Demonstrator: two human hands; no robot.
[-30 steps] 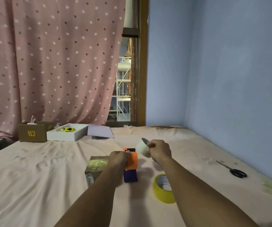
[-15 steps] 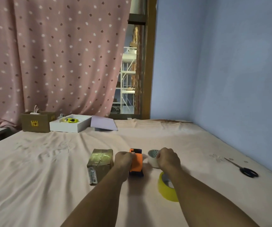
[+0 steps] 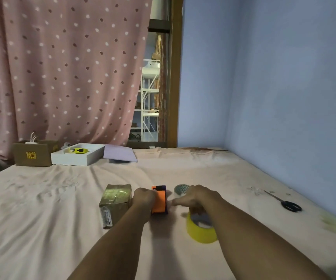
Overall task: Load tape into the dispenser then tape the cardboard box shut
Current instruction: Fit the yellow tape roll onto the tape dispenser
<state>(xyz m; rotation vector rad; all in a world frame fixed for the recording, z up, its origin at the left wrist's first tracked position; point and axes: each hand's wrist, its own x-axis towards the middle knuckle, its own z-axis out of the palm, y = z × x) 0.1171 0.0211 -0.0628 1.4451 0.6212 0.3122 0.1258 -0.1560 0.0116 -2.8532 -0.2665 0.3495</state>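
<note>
The orange and purple tape dispenser [image 3: 159, 199] rests on the bed sheet, and my left hand [image 3: 143, 197] is shut on its left side. A white tape roll [image 3: 181, 188] lies on the sheet just right of the dispenser. My right hand [image 3: 198, 196] hovers in front of that roll, fingers apart and pointing left, holding nothing; it is blurred. A yellow tape roll [image 3: 202, 232] stands on edge under my right wrist. The small cardboard box [image 3: 116, 201], shiny with tape, sits left of the dispenser.
Black scissors [image 3: 288, 204] lie at the right near the blue wall. At the far left stand a brown cardboard box [image 3: 31, 156], a white tray [image 3: 76, 157] and a lilac sheet [image 3: 119, 155]. A pink curtain hangs behind.
Both hands came down to the sheet with the dispenser and the white roll. My right hand set the white roll down and let it go; my left hand stayed on the dispenser.
</note>
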